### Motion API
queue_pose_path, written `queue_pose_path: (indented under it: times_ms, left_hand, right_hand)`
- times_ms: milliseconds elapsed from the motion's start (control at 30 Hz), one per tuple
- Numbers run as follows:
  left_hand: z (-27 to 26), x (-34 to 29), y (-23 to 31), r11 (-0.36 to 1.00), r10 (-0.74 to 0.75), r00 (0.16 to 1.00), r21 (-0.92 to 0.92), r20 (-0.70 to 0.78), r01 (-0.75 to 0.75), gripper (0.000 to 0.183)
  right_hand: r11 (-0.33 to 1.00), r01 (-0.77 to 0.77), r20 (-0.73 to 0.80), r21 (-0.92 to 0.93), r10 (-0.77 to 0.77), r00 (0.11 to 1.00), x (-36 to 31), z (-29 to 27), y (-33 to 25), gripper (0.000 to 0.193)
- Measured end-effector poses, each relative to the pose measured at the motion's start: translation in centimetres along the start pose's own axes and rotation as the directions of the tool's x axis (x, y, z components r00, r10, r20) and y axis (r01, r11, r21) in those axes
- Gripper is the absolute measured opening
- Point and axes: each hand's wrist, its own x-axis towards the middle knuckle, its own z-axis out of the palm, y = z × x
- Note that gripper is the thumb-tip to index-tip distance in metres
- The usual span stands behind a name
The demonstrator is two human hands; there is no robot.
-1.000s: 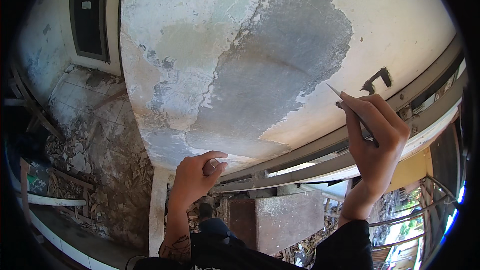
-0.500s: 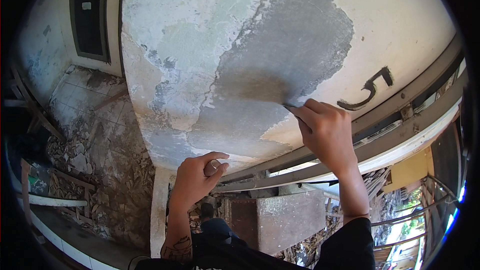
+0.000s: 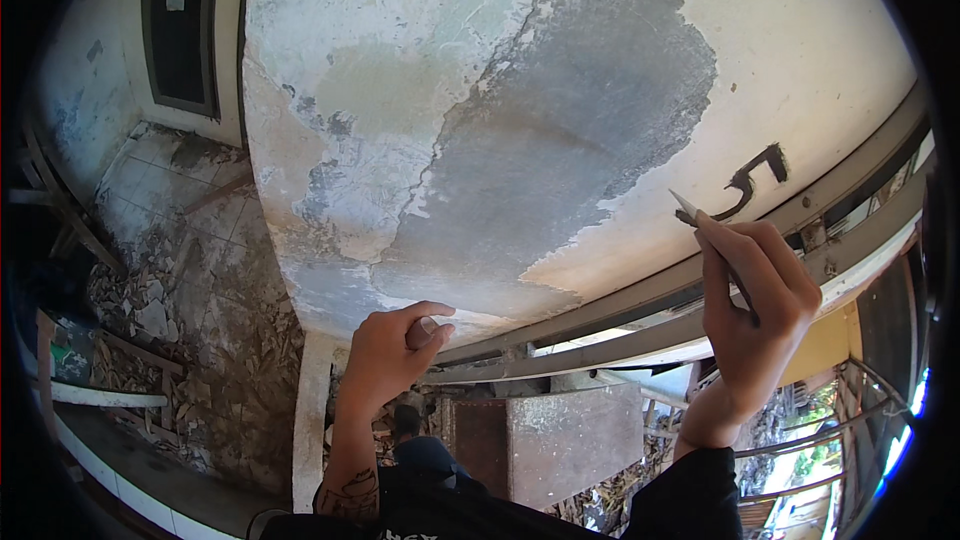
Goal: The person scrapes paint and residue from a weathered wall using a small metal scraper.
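My right grip (image 3: 758,290) is closed on a thin, pale, pointed blade (image 3: 684,204), pinched between thumb and fingertips, with the tip jutting out toward the upper left. The blade lies in front of the pale wall (image 3: 810,40), just beside the black painted mark (image 3: 746,182) and to the right of the rough-edged grey patch (image 3: 590,110). I cannot tell whether the tip touches the wall or stands a little off it.

By its look, I judge the blade to be light and fairly stiff, perhaps with some flex toward the narrow tip, and more likely to bend or chip there than to break in my fingers. Its flat faces may be slick with dust, so I would pinch the broader rear part and leave the point and edges free. The rear lies hidden in my hand, so I cannot tell if it has a handle.

My left grip (image 3: 395,355) is curled around a round-ended brownish thing (image 3: 425,328), low by the wall's lower edge. It looks firm and easy to wrap; its weight I cannot judge, since only the end shows.
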Motion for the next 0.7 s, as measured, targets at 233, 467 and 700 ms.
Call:
queue_pose_path:
  times_ms: [233, 467, 700]
  left_hand:
    - [0.0, -0.2, -0.1, 0.999, 0.034, 0.999, 0.016, -0.014, -0.034, 0.021]
    - [0.0, -0.4, 0.7, 0.992, -0.020, 1.000, 0.123, 0.010, 0.019, 0.023]
    - [-0.2, -0.5, 0.6, 0.995, -0.068, 0.998, 0.071, 0.000, 0.067, 0.021]
  right_hand:
    - [0.998, 0.055, 0.166, -0.013, -0.052, 0.985, -1.0, 3.4, 1.2, 0.019]
    - [0.999, 0.008, 0.188, 0.045, -0.017, 0.982, -0.7, 4.1, 1.6, 0.017]
    - [0.998, -0.025, 0.017, 0.058, 0.024, 1.000, 0.3, 0.1, 0.1, 0.016]
